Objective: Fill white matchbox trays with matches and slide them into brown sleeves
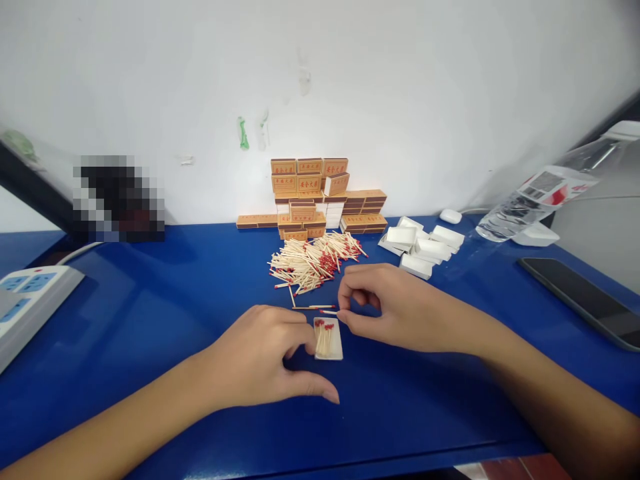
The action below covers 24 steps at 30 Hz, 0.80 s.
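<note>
Blue counter (190, 273) stretched wide leftward
Right grip (400, 310) pinched a match (329, 312); left grip (255, 357), thumb spread, bordered the tray (337, 343)'s rim.

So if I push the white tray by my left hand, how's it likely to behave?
The tray is probably light, being small and thin-walled. It should slide rather than tip, since it sits low and flat. Its matches may shift, as they leave one side bare.

Room left of match pile (311, 263); matchboxes (309, 183) block behind.
</note>
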Each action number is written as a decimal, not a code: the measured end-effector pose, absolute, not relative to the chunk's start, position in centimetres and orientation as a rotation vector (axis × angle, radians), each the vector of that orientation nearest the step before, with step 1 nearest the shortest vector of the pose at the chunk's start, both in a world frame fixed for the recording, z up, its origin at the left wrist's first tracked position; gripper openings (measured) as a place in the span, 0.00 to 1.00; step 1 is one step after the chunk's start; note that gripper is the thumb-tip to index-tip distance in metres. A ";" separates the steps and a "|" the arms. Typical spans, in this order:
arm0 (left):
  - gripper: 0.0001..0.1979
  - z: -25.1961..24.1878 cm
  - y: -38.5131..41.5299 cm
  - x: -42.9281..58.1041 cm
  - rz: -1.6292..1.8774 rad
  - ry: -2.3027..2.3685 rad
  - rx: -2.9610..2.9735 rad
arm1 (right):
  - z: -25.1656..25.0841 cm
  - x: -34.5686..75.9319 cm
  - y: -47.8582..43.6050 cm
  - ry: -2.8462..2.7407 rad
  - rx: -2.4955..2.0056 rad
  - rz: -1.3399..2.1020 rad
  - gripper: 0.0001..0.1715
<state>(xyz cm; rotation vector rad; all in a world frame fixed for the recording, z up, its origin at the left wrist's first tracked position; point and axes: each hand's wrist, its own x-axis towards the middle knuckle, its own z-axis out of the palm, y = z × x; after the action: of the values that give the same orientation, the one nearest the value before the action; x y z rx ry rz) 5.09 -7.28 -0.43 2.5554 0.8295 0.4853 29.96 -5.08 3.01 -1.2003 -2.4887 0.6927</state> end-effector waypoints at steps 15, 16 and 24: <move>0.15 -0.1 -6.9 4.6 0.438 1.094 2.678 | 1.7 28.7 -5.8 -2.578 -1.040 0.735 0.04; 0.13 -0.2 -7.0 4.7 0.418 1.078 2.685 | 1.7 28.8 -5.7 -2.578 -1.041 0.741 0.03; 0.12 -0.2 -6.9 4.5 0.362 1.036 2.718 | 0.6 29.0 -3.9 -2.490 -1.156 0.541 0.04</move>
<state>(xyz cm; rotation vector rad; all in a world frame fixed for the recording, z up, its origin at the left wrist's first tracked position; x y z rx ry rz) 4.52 -6.92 -0.25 2.7182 1.0357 0.3621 29.03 -3.95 0.62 -1.1561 -2.4897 0.5411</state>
